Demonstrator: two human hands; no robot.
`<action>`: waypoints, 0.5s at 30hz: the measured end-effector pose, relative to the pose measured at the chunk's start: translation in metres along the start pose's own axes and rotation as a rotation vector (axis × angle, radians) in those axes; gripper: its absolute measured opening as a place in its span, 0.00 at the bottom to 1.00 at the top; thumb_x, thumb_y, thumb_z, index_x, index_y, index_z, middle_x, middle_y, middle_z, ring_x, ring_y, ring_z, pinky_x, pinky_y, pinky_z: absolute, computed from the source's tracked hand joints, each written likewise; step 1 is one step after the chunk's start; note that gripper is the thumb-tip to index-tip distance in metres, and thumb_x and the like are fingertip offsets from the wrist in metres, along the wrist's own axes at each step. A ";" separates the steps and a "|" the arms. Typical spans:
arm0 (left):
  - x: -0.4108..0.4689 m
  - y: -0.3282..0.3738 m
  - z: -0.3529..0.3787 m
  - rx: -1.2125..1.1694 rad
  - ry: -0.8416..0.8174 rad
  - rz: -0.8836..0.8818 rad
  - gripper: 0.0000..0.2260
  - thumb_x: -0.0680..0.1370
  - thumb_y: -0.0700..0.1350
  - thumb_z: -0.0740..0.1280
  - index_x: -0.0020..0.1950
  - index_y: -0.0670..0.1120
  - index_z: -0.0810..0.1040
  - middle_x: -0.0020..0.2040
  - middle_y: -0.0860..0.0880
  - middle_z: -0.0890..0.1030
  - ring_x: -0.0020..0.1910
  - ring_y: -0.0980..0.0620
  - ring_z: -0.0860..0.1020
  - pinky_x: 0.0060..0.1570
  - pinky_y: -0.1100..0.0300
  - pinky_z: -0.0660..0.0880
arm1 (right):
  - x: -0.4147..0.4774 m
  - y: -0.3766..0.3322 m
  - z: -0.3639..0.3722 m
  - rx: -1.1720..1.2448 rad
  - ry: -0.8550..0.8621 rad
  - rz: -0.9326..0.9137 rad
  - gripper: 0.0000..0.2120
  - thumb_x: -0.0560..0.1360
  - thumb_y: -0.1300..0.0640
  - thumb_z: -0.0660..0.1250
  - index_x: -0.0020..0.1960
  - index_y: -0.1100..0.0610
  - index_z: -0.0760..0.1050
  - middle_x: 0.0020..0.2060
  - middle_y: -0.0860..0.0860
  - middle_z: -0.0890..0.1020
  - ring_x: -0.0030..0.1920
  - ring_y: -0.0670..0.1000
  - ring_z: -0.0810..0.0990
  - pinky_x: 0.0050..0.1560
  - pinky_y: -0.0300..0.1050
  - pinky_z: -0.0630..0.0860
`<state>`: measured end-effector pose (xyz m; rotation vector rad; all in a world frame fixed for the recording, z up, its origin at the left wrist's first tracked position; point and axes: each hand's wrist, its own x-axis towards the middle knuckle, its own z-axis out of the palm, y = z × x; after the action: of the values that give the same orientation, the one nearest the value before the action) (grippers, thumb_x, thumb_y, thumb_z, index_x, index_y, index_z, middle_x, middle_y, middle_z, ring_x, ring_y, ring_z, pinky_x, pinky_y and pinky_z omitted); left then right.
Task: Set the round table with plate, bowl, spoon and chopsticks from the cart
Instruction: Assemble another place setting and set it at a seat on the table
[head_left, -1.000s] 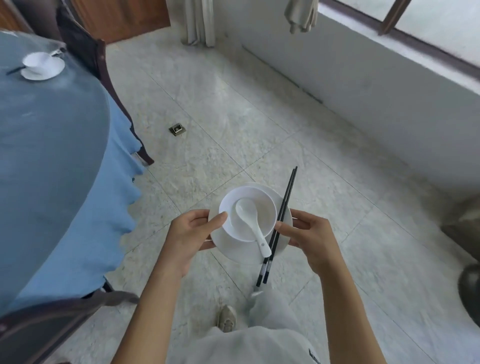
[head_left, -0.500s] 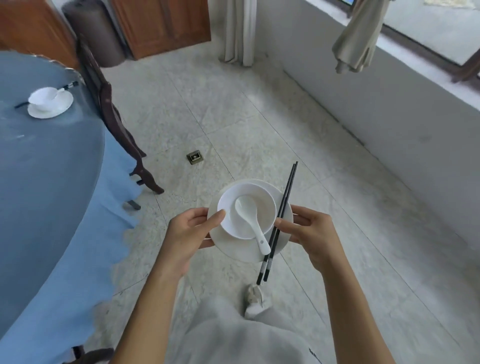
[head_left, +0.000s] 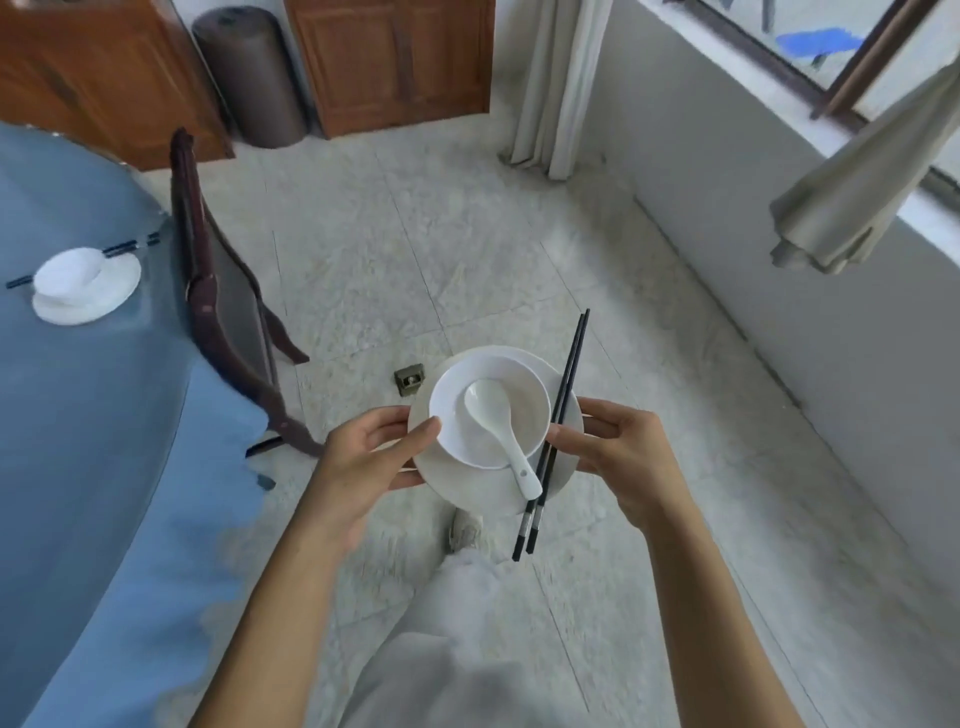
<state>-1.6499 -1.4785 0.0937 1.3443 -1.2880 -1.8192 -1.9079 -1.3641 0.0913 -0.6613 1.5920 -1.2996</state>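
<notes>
Blue-clothed round table stands on tiled floor near wooden cabinets.

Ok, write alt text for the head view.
The left hand and right hand carry a plate over the floor, bearing a bowl with a spoon inside and chopsticks. A blue table with one setting stands at left.

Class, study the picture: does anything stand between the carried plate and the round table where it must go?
A dark chair stands at the table edge, up-left of the plate. Straight left of the left hand, only bare floor lies before the table.
</notes>
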 end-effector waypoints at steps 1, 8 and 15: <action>0.023 0.013 0.001 -0.012 0.006 0.004 0.26 0.63 0.59 0.82 0.57 0.50 0.85 0.53 0.49 0.88 0.51 0.49 0.88 0.43 0.57 0.85 | 0.024 -0.012 0.001 -0.002 0.000 -0.002 0.18 0.71 0.61 0.81 0.60 0.53 0.86 0.49 0.54 0.90 0.49 0.55 0.90 0.42 0.42 0.85; 0.167 0.104 0.011 -0.037 0.008 0.010 0.26 0.66 0.57 0.80 0.60 0.46 0.84 0.54 0.47 0.88 0.52 0.46 0.87 0.45 0.55 0.85 | 0.189 -0.095 0.003 -0.048 -0.035 -0.026 0.18 0.71 0.60 0.81 0.60 0.54 0.85 0.49 0.54 0.90 0.49 0.56 0.90 0.47 0.51 0.86; 0.306 0.167 0.025 -0.089 0.068 -0.003 0.22 0.67 0.52 0.79 0.58 0.45 0.83 0.52 0.46 0.89 0.49 0.45 0.88 0.41 0.57 0.85 | 0.355 -0.142 0.004 -0.063 -0.105 -0.017 0.18 0.70 0.61 0.81 0.60 0.55 0.86 0.48 0.54 0.90 0.48 0.57 0.90 0.45 0.48 0.86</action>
<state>-1.8039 -1.7916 0.1186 1.3486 -1.1564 -1.7953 -2.0711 -1.7099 0.1096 -0.7712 1.5491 -1.2113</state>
